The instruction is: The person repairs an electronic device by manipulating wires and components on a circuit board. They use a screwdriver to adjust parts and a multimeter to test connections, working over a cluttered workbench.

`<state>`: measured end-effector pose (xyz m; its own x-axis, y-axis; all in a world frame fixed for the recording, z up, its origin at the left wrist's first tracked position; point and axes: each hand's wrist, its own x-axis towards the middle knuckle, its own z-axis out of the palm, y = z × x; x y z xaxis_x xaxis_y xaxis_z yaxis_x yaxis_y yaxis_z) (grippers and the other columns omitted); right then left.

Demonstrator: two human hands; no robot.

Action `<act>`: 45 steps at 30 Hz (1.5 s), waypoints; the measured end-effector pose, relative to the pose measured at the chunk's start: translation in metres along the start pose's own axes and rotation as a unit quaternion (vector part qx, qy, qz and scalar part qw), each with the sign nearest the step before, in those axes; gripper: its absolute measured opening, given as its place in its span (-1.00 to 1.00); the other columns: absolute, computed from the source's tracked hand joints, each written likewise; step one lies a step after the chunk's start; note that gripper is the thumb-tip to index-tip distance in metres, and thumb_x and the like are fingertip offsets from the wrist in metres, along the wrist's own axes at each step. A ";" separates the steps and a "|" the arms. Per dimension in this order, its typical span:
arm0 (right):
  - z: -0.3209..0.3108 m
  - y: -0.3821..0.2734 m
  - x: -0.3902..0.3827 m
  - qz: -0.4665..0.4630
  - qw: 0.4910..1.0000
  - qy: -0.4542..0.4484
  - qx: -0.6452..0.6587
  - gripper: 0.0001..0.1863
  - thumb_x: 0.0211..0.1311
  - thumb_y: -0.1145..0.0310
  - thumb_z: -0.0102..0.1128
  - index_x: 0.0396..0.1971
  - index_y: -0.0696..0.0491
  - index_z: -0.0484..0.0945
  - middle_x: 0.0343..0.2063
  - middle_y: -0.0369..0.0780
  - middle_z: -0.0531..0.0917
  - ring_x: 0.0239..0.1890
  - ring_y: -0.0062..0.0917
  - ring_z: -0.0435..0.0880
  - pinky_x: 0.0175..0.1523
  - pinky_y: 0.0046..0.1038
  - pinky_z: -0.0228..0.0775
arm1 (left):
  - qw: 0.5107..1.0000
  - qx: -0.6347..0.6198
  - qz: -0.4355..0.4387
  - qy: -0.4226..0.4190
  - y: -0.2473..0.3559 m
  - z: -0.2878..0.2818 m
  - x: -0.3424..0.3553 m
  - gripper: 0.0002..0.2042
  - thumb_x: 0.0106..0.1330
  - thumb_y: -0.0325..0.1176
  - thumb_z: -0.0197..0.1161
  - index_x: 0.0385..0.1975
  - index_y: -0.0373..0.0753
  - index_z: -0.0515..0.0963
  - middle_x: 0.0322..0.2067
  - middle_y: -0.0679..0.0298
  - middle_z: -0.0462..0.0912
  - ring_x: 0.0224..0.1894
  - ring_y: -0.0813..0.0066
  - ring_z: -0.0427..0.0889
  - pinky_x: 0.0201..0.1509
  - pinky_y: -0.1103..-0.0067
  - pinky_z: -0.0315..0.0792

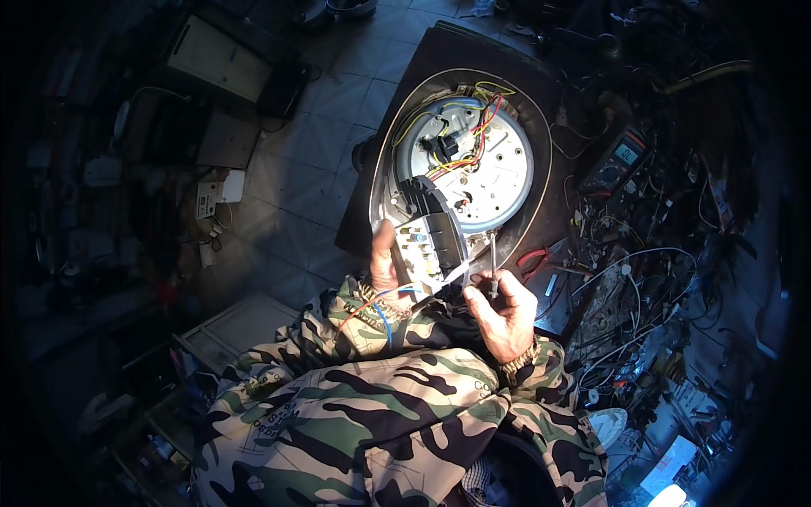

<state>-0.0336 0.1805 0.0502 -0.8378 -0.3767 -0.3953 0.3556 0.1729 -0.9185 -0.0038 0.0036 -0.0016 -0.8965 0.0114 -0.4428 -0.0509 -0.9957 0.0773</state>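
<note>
My left hand grips a control panel with a pale circuit board in a black plastic frame. A red and a blue wire trail from its near end over my left sleeve. In my right hand a slim screwdriver is pinched, its shaft pointing away from me toward the rim of an opened oval appliance. Whether its tip touches anything is too small to tell. Inside the appliance's dark shell lies a round metal base plate, crossed by red, yellow and black wires.
The appliance rests on a dark tabletop. Beside my right hand lie red-handled pliers. A multimeter with a lit display stands farther right, among tangled cables and clutter. Left of the table is a tiled floor.
</note>
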 end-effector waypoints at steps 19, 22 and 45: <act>0.024 0.011 -0.004 -0.044 0.998 -0.018 -0.048 -0.74 0.07 0.53 0.46 -0.23 0.23 0.62 -0.49 -0.33 0.61 -0.48 -0.75 0.51 -0.37 -0.63 0.39 | 1.000 0.003 -0.018 0.022 0.018 -0.034 -0.014 -0.33 0.36 0.20 0.09 0.18 -0.31 0.43 0.03 0.00 0.62 0.05 0.14 0.65 0.14 0.18 0.56; 0.025 0.016 -0.004 -0.049 0.997 -0.018 -0.056 -0.75 0.07 0.53 0.45 -0.25 0.23 0.61 -0.48 -0.32 0.61 -0.47 -0.75 0.52 -0.37 -0.63 0.39 | 1.000 0.006 -0.003 0.004 0.016 -0.035 -0.014 -0.33 0.39 0.19 0.06 0.19 -0.33 0.42 0.05 -0.01 0.61 0.06 0.11 0.65 0.16 0.19 0.56; 0.031 0.047 -0.008 -0.159 0.953 0.137 -0.219 -0.75 -0.07 0.55 0.40 -0.30 0.20 0.63 -0.51 -0.17 0.57 -0.51 -0.45 0.57 -0.37 -0.47 0.41 | 0.948 0.246 -0.193 -0.061 0.068 -0.044 -0.054 -0.41 0.43 -0.28 0.12 0.36 -0.39 0.10 0.20 -0.04 0.44 0.20 0.17 0.53 0.26 0.33 0.48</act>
<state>0.0029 0.1635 0.0100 -0.9722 -0.2326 -0.0253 -0.0911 0.4757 -0.8749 0.0605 -0.0691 -0.0116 -0.8122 0.4065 -0.4185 -0.5575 -0.7521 0.3514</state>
